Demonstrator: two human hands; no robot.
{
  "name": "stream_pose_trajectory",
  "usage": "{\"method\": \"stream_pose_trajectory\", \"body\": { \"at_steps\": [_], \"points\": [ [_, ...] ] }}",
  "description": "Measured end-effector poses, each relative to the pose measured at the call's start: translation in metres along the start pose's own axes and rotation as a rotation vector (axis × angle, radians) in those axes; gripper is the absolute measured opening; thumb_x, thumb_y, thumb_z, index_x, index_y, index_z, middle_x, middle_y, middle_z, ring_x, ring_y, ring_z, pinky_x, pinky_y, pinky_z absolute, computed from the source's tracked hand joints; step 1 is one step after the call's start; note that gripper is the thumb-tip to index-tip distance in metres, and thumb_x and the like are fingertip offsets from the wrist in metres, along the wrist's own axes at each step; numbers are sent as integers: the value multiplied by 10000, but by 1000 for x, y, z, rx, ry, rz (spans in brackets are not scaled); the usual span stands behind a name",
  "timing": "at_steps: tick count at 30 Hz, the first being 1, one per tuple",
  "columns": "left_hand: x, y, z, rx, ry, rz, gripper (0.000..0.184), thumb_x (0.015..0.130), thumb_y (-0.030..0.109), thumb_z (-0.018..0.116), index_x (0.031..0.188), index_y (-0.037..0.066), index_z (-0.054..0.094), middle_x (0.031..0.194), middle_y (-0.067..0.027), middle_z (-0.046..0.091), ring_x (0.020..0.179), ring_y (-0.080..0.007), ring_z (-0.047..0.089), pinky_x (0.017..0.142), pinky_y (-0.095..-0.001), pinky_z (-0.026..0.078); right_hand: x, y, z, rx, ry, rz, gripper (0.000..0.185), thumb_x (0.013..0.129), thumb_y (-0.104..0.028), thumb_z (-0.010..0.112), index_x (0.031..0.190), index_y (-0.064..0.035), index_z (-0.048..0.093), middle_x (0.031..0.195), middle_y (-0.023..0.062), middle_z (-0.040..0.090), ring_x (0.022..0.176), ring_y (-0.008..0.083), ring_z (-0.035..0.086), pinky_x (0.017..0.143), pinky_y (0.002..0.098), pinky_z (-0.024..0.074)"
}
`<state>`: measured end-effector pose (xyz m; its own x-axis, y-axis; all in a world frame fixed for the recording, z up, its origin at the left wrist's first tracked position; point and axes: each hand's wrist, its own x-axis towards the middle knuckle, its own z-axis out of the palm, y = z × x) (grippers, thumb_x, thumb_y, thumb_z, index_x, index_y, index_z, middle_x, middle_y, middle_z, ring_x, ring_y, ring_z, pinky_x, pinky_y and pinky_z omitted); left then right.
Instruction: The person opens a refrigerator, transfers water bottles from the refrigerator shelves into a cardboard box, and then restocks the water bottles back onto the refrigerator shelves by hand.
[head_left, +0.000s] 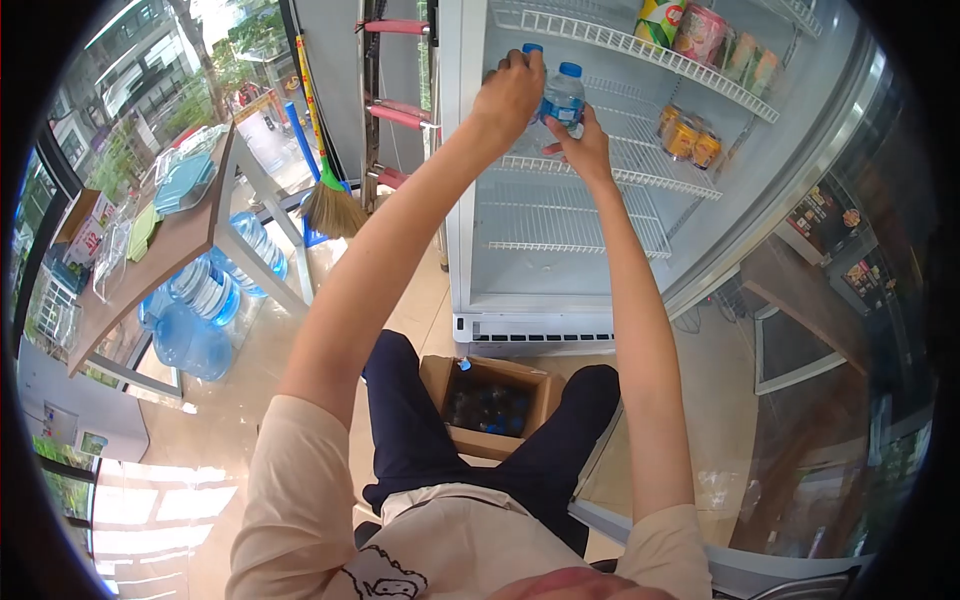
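Both of my arms reach into an upright display fridge [470, 200]. My left hand [508, 98] is closed around a water bottle whose blue cap [532, 48] shows above the fingers; most of its body is hidden. Just to the right, my right hand [584, 148] grips the lower part of a small clear water bottle [566, 94] with a blue cap and blue label. This second bottle is upright. Both bottles are close together, over the left side of the middle wire shelf [640, 180]; whether they touch it I cannot tell.
Between my legs sits an open cardboard box [545, 400] holding several dark bottles, some blue-capped. Drink cans [690, 140] and packets [702, 35] stand on fridge shelves. The glass door [800, 230] is swung out rightward. Left are a table [205, 225], large water jugs [190, 335], a broom [335, 205] and a ladder [395, 115].
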<state>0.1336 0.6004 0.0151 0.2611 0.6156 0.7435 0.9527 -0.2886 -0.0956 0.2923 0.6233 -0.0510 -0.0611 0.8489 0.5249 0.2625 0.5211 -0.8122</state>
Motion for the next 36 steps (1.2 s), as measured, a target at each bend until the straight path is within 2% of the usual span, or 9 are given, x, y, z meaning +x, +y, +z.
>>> {"method": "stream_pose_trajectory", "body": {
  "at_steps": [5,7,10,12,16,21,29,33,36],
  "points": [
    [2,-9,53,-128,155,20,463,814,57,647,1236,-84,521,1184,-250,597,1072,-351,641,904,-402,541,17,52,-3,-12,-55,-105,676,874,-365,782,1335,25,480,1033,109,700,653,230,742,559,265,533],
    [-3,-5,75,79,398,2,405,813,78,612,1181,-86,563,1115,-232,632,1059,-328,637,921,-402,508,24,67,-4,98,-128,8,657,886,-287,785,1380,5,467,1124,122,663,741,186,733,624,272,576],
    [20,18,83,-124,421,-327,395,778,92,636,1146,-45,592,1096,-204,620,958,-301,629,872,-379,508,33,89,-9,135,-91,28,838,853,-296,819,1470,42,366,1443,210,453,999,256,695,735,285,585],
    [-36,28,0,49,305,42,361,731,194,714,1023,-17,703,1157,-182,610,1104,-293,565,955,-404,450,32,98,-16,105,-27,-129,914,830,-301,833,1502,30,311,1431,195,466,1136,275,627,826,315,574],
    [-164,70,-34,-345,458,-64,287,777,147,692,988,-21,596,1071,-183,571,1119,-370,511,974,-458,415,-61,23,-6,62,333,-260,624,944,-233,718,1418,1,387,1364,175,501,989,241,655,811,307,556],
    [-363,75,-21,-775,48,-658,117,929,107,594,960,32,510,836,-180,578,819,-385,576,728,-467,466,-204,52,10,58,636,-174,333,1016,-160,593,1258,14,444,1133,152,499,678,179,496,606,333,438],
    [-523,59,-3,-733,-159,-942,179,963,159,510,937,-18,514,702,-270,600,712,-461,632,637,-506,502,-452,167,79,-180,-96,204,388,953,-160,685,1244,-4,480,973,99,535,665,155,522,543,263,451],
    [-528,59,-19,-919,-40,-1117,272,998,193,519,845,-22,584,530,-132,595,456,-196,614,497,-335,490,-516,276,85,-283,-600,309,529,838,-167,782,1256,14,513,1050,156,587,901,256,629,766,365,540],
    [-524,65,-26,-1023,-170,-1194,272,975,181,539,827,-35,611,588,-114,584,526,-127,615,505,-322,494,-537,294,81,-498,-803,349,473,799,-183,799,1179,24,608,1116,233,651,1043,350,654,904,422,540]
  ]
}}
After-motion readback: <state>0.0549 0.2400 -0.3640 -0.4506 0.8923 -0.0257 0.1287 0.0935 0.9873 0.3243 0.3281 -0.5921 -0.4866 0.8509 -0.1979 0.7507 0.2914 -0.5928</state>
